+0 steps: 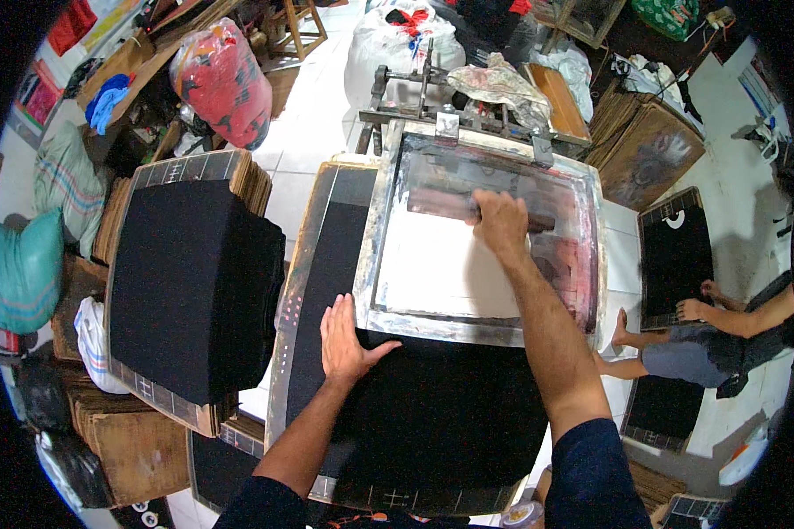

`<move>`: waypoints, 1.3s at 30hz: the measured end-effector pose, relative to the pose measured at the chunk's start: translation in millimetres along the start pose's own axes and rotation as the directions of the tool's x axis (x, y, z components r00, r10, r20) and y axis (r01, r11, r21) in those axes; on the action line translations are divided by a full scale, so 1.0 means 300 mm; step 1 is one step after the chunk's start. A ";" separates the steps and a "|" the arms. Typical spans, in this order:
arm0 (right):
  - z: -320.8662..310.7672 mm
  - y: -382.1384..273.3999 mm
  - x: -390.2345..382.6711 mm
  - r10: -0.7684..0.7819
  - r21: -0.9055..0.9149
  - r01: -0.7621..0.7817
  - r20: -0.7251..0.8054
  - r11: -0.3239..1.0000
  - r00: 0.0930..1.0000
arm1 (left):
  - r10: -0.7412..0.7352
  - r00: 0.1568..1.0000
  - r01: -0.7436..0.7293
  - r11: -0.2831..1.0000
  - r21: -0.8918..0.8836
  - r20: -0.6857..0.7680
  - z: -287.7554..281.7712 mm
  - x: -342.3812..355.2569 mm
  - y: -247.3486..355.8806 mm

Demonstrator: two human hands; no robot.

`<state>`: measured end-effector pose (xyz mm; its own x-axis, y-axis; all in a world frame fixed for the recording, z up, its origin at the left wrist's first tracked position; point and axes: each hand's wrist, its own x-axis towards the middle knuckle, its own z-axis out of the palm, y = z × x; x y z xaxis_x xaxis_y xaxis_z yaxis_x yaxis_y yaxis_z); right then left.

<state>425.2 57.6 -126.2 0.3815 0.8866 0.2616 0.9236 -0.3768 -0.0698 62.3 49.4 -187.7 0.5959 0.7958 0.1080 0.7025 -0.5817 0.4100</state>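
Observation:
My right hand [503, 222] is closed around a long squeegee [441, 203], which lies across the upper part of a screen printing frame [468, 330]. Below the squeegee, the mesh looks white on the left, with reddish ink stains along its right side. The frame rests over a black cloth [441, 414] spread on a board. At the frame's lower left corner, my left hand [342, 346] lies flat on the cloth, thumb spread, with its fingers along the frame's edge. Metal clamps [447, 126] grip the frame's far rim.
To the left, another black cloth [172, 282] covers a board. A person [723, 335] works at a black-covered board [677, 251] on the right. Stuffed sacks [225, 84], stacked boards [648, 141] and a white bundle [401, 48] stand around.

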 end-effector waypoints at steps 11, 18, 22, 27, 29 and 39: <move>-0.028 -0.095 -0.167 0.015 -0.082 -0.010 0.059 0.997 0.998 | 0.046 0.998 -0.047 0.998 -0.036 -0.030 0.016 0.007 -0.010; -0.111 -0.111 -0.224 -0.002 0.082 -0.016 0.215 0.997 0.977 | 0.049 0.999 -0.049 0.999 -0.010 -0.017 0.016 0.005 -0.018; -0.042 -0.052 -0.004 0.050 -0.002 -0.051 0.122 0.999 0.991 | 0.044 0.999 -0.044 0.999 -0.016 -0.021 0.011 0.009 -0.009; 0.038 -0.022 0.090 0.055 -0.067 -0.058 -0.045 0.996 0.997 | 0.077 0.997 -0.077 0.997 0.015 -0.032 0.009 0.008 -0.009; 0.038 -0.020 0.037 0.015 -0.054 -0.018 -0.057 0.998 0.998 | 0.088 0.995 -0.087 0.995 0.038 -0.039 0.014 0.005 -0.010; -0.145 -0.237 -0.459 0.032 0.050 -0.037 0.104 0.998 0.994 | 0.088 0.991 -0.089 0.996 -0.002 -0.102 0.015 0.005 -0.008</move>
<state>305.3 -49.4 -115.6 0.4125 0.8972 0.1580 0.9095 -0.3956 -0.1280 63.2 51.2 -192.7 0.6128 0.7544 0.2352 0.6463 -0.6497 0.4003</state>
